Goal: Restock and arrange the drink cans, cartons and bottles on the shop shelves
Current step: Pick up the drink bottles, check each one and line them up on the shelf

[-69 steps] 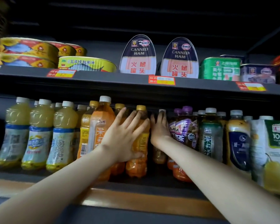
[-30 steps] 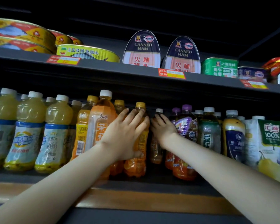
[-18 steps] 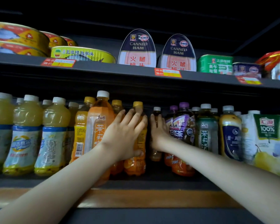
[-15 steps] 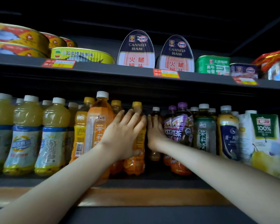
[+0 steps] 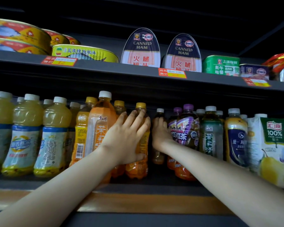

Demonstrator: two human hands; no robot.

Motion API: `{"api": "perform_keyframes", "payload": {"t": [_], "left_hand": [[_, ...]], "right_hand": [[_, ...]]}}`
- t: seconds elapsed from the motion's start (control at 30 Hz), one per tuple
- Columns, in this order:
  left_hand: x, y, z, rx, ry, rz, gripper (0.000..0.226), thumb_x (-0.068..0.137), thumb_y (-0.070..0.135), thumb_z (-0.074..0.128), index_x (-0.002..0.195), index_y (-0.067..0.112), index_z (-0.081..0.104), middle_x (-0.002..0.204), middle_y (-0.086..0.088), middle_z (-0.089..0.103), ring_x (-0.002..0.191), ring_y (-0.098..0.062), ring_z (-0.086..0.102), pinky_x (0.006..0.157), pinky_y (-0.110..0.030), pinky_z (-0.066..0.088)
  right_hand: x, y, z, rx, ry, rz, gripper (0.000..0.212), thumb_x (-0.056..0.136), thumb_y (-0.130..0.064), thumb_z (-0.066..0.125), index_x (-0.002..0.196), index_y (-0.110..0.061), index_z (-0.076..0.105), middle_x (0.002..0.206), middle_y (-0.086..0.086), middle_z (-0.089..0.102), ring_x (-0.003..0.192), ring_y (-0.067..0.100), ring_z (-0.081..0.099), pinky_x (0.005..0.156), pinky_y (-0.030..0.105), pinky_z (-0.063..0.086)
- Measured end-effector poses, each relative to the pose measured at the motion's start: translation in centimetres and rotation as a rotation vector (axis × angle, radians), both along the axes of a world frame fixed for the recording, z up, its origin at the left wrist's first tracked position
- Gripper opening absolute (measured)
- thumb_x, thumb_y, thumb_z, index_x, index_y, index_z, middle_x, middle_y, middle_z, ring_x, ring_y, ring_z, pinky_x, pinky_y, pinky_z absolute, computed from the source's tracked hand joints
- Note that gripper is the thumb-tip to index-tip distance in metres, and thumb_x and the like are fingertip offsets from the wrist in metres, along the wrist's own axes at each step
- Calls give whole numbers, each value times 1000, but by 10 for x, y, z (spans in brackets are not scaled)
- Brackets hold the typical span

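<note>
My left hand (image 5: 126,140) lies flat against an orange drink bottle with a yellow cap (image 5: 140,167), fingers straight across its shoulder and thumb low on its front. My right hand (image 5: 161,135) reaches into the gap just right of it. Its fingers point up against a dark brown bottle with a white cap (image 5: 158,157) that stands further back. The palm hides most of that bottle. A tall orange tea bottle (image 5: 99,128) stands left of my left hand, and purple-capped tea bottles (image 5: 186,133) stand right of my right wrist.
Yellow juice bottles (image 5: 25,136) fill the shelf's left. Green tea bottles (image 5: 211,136), a blue-labelled bottle (image 5: 235,140) and a pear juice carton (image 5: 274,145) stand to the right. The upper shelf (image 5: 105,69) carries canned ham tins (image 5: 141,48) and fish tins (image 5: 84,53).
Both hands stay at the same bottles. My right hand's fingers, spread a second ago, now lie close together and sit slightly deeper in the gap. The view shifted a little.
</note>
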State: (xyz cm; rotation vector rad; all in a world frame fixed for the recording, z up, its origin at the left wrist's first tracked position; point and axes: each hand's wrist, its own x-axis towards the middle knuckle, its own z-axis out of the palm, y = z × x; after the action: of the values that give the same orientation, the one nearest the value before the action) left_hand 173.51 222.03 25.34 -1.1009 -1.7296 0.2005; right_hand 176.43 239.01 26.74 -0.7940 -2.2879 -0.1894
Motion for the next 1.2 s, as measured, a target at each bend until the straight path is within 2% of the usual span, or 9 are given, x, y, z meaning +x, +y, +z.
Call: {"api": "perform_keyframes", "payload": {"t": [0.07, 0.13, 0.23, 0.37, 0.47, 0.63, 0.83, 1.03, 1.2], "left_hand": [[1, 1, 1, -3, -3, 4, 104, 87, 73, 37, 150, 11, -18, 160, -18, -13, 148, -34, -5, 120, -48, 4], [1, 1, 1, -9, -10, 12, 104, 87, 72, 37, 150, 11, -18, 160, -18, -14, 148, -35, -5, 120, -49, 4], [0, 2, 1, -19, -2, 33, 106, 87, 75, 35, 150, 10, -21, 160, -18, -15, 148, -35, -7, 120, -49, 2], [0, 4, 0, -39, 34, 93, 115, 80, 84, 32, 147, 12, -28, 158, -19, -22, 147, -38, -13, 119, -51, -6], [-3, 7, 1, -53, 19, 98, 114, 78, 86, 33, 145, 22, -33, 156, -18, -27, 145, -42, -16, 119, -54, -5], [-6, 7, 1, -70, -2, 98, 112, 78, 86, 33, 144, 26, -33, 153, -20, -34, 146, -44, -9, 120, -52, -2], [-4, 8, 1, -92, 0, 101, 111, 79, 85, 33, 145, 25, -32, 152, -20, -35, 146, -43, -4, 119, -52, -2], [-2, 6, 2, -85, 2, 114, 112, 78, 85, 35, 148, 24, -27, 154, -20, -32, 147, -42, 0, 119, -52, 2], [1, 6, 3, -81, -10, 122, 114, 78, 84, 38, 148, 23, -27, 155, -20, -28, 146, -42, 2, 118, -52, 4]], "right_hand": [[-1, 1, 3, -21, 6, 6, 84, 86, 2, 60, 151, -4, 6, 153, 16, 12, 138, 30, 23, 112, 37, 32], [-1, -1, 8, -38, -7, -5, 87, 88, 0, 59, 153, -6, 0, 156, 19, 3, 142, 32, 16, 114, 38, 30], [2, -3, 9, -56, -68, -25, 92, 90, -5, 59, 154, -21, -5, 158, 20, -15, 145, 36, 6, 113, 43, 32], [-3, -1, 5, -72, -117, -87, 89, 96, -14, 56, 154, -21, -11, 155, 20, -27, 147, 37, -13, 120, 48, 14], [-12, 5, 9, -96, -93, -52, 92, 95, -17, 57, 153, -26, -13, 154, 19, -33, 143, 39, -25, 119, 54, 9], [-19, 9, 15, -157, -2, -13, 87, 95, -22, 57, 154, -28, -8, 154, 20, -29, 145, 42, -16, 117, 54, 10], [-16, 16, 5, -148, 141, 118, 67, 95, -17, 56, 149, -27, 17, 157, 15, -17, 146, 38, -10, 118, 50, 16], [-12, 3, -2, -107, 211, 155, 74, 96, -16, 53, 152, -31, 7, 158, 12, -14, 147, 34, -9, 117, 46, 16], [4, -6, -2, -93, 222, 186, 81, 89, -6, 58, 150, -34, 13, 156, 10, -10, 145, 32, -2, 114, 46, 27]]}}
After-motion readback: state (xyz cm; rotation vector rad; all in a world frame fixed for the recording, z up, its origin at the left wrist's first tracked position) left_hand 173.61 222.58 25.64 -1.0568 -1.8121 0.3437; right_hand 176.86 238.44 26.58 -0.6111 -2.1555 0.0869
